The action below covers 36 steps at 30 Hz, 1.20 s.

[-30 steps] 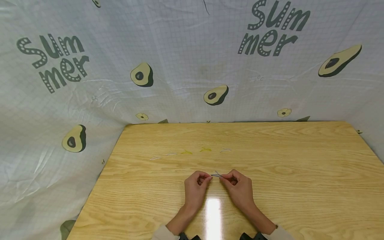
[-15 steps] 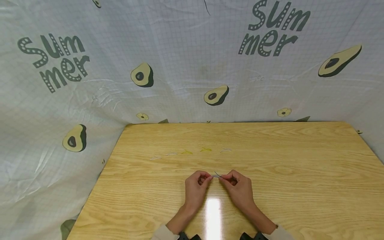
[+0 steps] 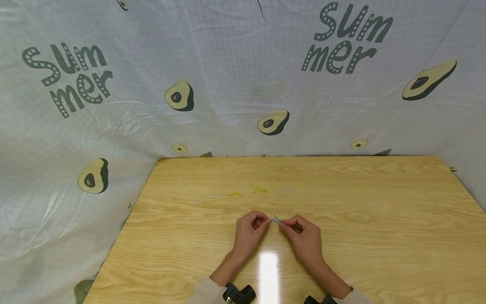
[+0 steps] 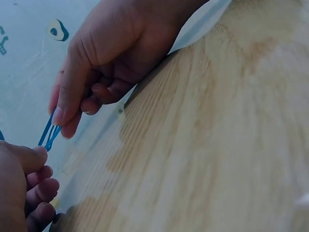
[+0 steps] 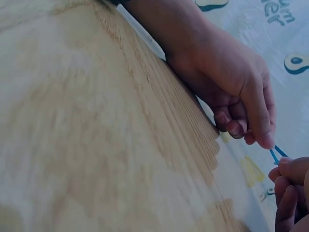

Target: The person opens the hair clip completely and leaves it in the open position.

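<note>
A thin blue-grey strand-like piece, with crossing ends, is stretched between both hands above the table. My left hand pinches one end between thumb and finger. At the opposite end, my right hand pinches it the same way. Seen from the left wrist, the blue piece shows several narrow strands side by side; its exact kind cannot be made out. The fingertips hide both ends. In the right wrist view a short stretch of the blue piece shows between the two hands.
Beyond the hands, small thin pieces lie in a loose row on the wooden table: yellow ones in the middle, whitish ones toward both ends. A printed cloth hangs behind and along the sides.
My left hand has shifted slightly forward and to the right, and its wrist camera shows more. The right hand has barely moved. Both still pinch the blue-grey piece.
</note>
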Each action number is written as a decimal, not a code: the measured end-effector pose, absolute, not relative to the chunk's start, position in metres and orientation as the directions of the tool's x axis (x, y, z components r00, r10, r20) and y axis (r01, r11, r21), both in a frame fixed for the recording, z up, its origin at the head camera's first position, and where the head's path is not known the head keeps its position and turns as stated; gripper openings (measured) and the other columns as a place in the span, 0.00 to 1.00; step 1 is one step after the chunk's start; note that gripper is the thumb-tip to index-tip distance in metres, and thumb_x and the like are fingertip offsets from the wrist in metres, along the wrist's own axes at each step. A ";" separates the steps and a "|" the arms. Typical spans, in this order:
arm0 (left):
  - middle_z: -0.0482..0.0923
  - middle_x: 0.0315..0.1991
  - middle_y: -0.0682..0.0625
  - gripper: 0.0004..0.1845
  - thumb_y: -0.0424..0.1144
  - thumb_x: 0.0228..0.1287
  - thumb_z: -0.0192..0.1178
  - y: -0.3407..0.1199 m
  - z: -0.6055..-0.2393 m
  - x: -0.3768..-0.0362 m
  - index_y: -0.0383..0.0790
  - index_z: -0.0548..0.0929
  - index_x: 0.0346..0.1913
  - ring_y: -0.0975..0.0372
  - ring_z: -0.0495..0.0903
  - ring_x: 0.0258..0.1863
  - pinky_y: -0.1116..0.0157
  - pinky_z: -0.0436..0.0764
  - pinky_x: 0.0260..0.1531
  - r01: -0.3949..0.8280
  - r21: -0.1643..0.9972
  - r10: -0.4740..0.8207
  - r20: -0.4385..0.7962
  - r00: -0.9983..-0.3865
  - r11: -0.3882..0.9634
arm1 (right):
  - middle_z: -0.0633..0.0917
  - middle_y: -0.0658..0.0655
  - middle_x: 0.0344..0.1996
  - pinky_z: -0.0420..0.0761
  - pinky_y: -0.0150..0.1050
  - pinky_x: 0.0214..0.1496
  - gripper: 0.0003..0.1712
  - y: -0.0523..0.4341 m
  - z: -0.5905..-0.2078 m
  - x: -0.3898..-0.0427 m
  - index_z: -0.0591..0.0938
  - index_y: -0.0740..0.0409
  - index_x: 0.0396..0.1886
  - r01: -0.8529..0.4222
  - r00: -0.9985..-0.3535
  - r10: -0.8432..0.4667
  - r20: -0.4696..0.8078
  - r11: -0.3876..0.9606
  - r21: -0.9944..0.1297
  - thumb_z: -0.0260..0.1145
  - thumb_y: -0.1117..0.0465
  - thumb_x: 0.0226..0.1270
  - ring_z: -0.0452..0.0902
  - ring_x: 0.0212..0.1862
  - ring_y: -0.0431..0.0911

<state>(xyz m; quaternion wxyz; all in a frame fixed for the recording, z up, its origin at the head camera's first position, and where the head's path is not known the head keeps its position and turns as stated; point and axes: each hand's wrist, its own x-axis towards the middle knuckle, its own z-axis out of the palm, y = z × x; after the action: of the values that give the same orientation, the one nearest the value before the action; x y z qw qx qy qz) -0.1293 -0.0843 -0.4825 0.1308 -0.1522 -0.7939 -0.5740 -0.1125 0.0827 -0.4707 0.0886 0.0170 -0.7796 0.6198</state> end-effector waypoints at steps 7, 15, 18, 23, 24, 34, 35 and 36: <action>0.79 0.24 0.42 0.03 0.23 0.56 0.66 -0.076 -0.459 -0.125 0.28 0.82 0.31 0.56 0.76 0.21 0.68 0.76 0.21 0.445 0.841 0.112 0.432 -0.895 0.309 | 0.86 0.48 0.29 0.80 0.36 0.27 0.03 0.097 -0.482 -0.121 0.87 0.49 0.33 -0.162 -0.983 0.040 0.180 0.278 -0.947 0.72 0.59 0.59 0.82 0.28 0.43; 0.80 0.24 0.45 0.03 0.24 0.54 0.67 -0.064 -0.488 -0.147 0.30 0.82 0.31 0.57 0.76 0.21 0.70 0.74 0.20 0.467 0.828 0.095 0.462 -0.882 0.312 | 0.86 0.47 0.26 0.77 0.31 0.27 0.04 0.107 -0.483 -0.129 0.85 0.50 0.33 -0.191 -0.965 0.087 0.249 0.422 -0.886 0.71 0.58 0.60 0.82 0.27 0.40; 0.80 0.24 0.47 0.03 0.26 0.55 0.68 -0.058 -0.495 -0.153 0.33 0.83 0.31 0.59 0.76 0.21 0.71 0.73 0.21 0.477 0.825 0.084 0.475 -0.876 0.303 | 0.86 0.47 0.24 0.76 0.29 0.28 0.05 0.111 -0.481 -0.133 0.84 0.52 0.32 -0.201 -0.954 0.113 0.277 0.444 -0.873 0.72 0.57 0.60 0.82 0.27 0.40; 0.78 0.24 0.50 0.03 0.28 0.57 0.68 -0.046 -0.496 -0.158 0.37 0.83 0.30 0.65 0.73 0.22 0.72 0.73 0.21 0.510 0.806 0.069 0.515 -0.854 0.299 | 0.86 0.47 0.23 0.75 0.28 0.26 0.04 0.119 -0.479 -0.136 0.84 0.49 0.31 -0.197 -0.945 0.149 0.291 0.451 -0.871 0.72 0.57 0.60 0.81 0.25 0.39; 0.78 0.24 0.50 0.04 0.28 0.57 0.68 -0.044 -0.496 -0.158 0.37 0.83 0.30 0.66 0.73 0.22 0.72 0.73 0.21 0.514 0.804 0.067 0.520 -0.852 0.299 | 0.86 0.46 0.23 0.75 0.28 0.26 0.04 0.120 -0.479 -0.136 0.84 0.49 0.31 -0.196 -0.943 0.155 0.293 0.452 -0.870 0.72 0.57 0.60 0.81 0.25 0.39; 0.71 0.20 0.53 0.04 0.28 0.57 0.68 -0.030 -0.496 -0.166 0.36 0.82 0.29 0.69 0.67 0.19 0.76 0.68 0.18 0.549 0.740 0.065 0.572 -0.818 0.389 | 0.85 0.48 0.23 0.75 0.28 0.23 0.03 0.131 -0.482 -0.142 0.86 0.53 0.30 -0.241 -0.910 0.189 0.369 0.482 -0.842 0.74 0.61 0.57 0.80 0.23 0.41; 0.71 0.19 0.53 0.04 0.29 0.56 0.68 -0.028 -0.495 -0.167 0.36 0.82 0.29 0.70 0.67 0.19 0.76 0.67 0.18 0.548 0.735 0.066 0.573 -0.817 0.399 | 0.85 0.48 0.24 0.75 0.27 0.23 0.03 0.132 -0.482 -0.143 0.86 0.53 0.30 -0.246 -0.907 0.190 0.377 0.488 -0.837 0.73 0.61 0.57 0.80 0.23 0.41; 0.70 0.19 0.53 0.04 0.29 0.56 0.68 -0.027 -0.495 -0.167 0.37 0.82 0.29 0.70 0.67 0.19 0.77 0.67 0.18 0.546 0.732 0.068 0.572 -0.817 0.408 | 0.86 0.48 0.24 0.75 0.27 0.23 0.03 0.133 -0.482 -0.144 0.86 0.54 0.30 -0.250 -0.903 0.189 0.385 0.497 -0.831 0.73 0.61 0.57 0.80 0.23 0.41</action>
<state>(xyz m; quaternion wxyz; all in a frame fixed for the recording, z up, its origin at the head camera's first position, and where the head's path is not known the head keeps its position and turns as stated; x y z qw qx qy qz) -0.1674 -0.0271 -0.4952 0.2347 -0.1906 -0.8055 -0.5097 -0.1440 0.1327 -0.4823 0.2191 0.0181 -0.8369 0.5012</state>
